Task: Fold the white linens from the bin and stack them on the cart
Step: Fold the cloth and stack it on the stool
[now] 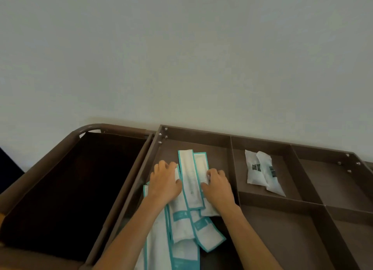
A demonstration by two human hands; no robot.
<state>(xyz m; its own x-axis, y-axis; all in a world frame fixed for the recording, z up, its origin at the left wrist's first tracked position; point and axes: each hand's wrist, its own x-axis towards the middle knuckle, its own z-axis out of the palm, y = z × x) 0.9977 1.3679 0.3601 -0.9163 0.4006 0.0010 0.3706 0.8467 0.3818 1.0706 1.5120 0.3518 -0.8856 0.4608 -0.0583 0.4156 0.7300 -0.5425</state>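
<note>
teal-edged white linens lie lengthwise away from the person in the cart's left compartment. the left hand curls over the left strips, the right hand pinches the right strip's edge; the middle strip runs between them, equally near both.

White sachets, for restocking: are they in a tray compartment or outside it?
In: both sachets lie together on the floor of one compartment, dividers around them.

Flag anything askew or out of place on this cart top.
The white flat packets with teal borders under the left hand and right hand lie fanned at different angles, overlapping, not squarely stacked. Two small white pouches in the next compartment overlap, tilted.
</note>
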